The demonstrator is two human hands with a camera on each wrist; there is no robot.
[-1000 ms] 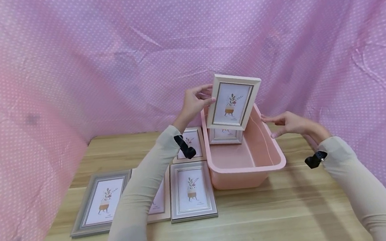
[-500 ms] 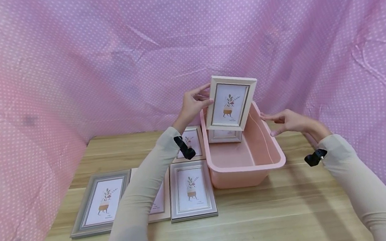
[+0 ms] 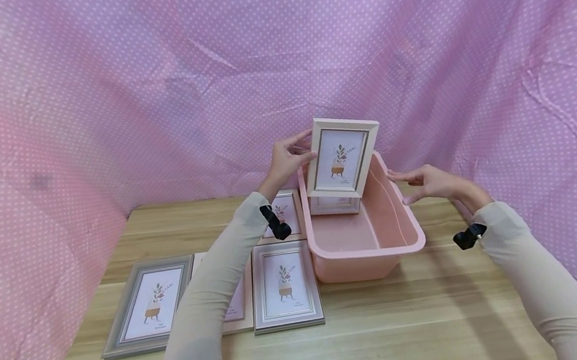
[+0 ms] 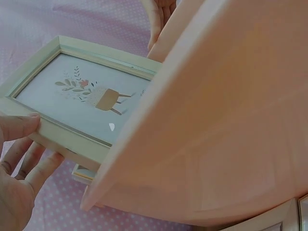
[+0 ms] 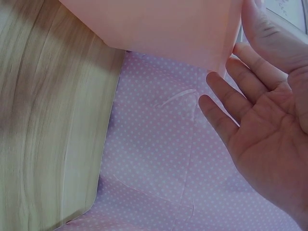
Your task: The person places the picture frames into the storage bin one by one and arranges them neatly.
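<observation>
My left hand (image 3: pixel 284 162) pinches a cream picture frame (image 3: pixel 340 160) by its left edge, thumb on the front and fingers behind. The frame shows a potted-plant print and is held tilted, its lower part within the pink bin (image 3: pixel 368 253). Behind its bottom edge stands another picture frame (image 3: pixel 334 206) inside the bin, mostly covered. In the left wrist view the thumb (image 4: pixel 20 127) lies on the cream border. On the far side, my right hand (image 3: pixel 431 182) touches the bin's right rim with extended fingers; its palm (image 5: pixel 274 139) shows in the right wrist view.
Left of the bin, several picture frames lie face up on the wooden table (image 3: pixel 387 333): a grey one (image 3: pixel 146 301), a silvery one (image 3: pixel 285 284), a pinkish one (image 3: pixel 283 212) and one partly under the left sleeve. A pink dotted cloth (image 3: pixel 254 44) hangs behind.
The cream picture frame in my left hand has sunk slightly and shifted a little left, covering more of the frame behind it. My right hand stays by the bin's rim.
</observation>
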